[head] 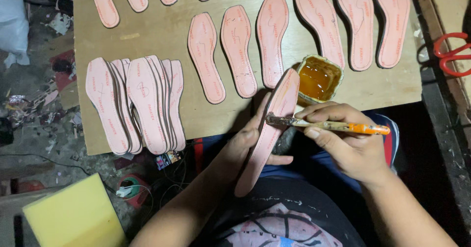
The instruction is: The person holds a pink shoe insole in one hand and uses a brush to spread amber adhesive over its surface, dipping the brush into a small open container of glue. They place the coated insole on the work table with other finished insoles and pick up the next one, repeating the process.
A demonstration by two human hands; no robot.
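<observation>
The left hand (pixel 243 146) cups a pink insole (pixel 270 134) from beneath, fingers mostly hidden behind it. The right hand (pixel 343 141) pinches an orange-handled brush (pixel 328 125), its bristles touching the insole's edge. At one o'clock from the insole sits a glue pot (pixel 319 78) on the board (pixel 162 36). At nine o'clock lies a stack of insoles (pixel 137 104); red scissors (pixel 454 53) are cut off at three.

We note a matt pink insole (pixel 267 134) of board-like sheet, a brush (pixel 328 125) with glossy orange handle and glue-crusted neck, glossy amber glue (pixel 318 78), and a table (pixel 162 36) of bare, matt plywood.
</observation>
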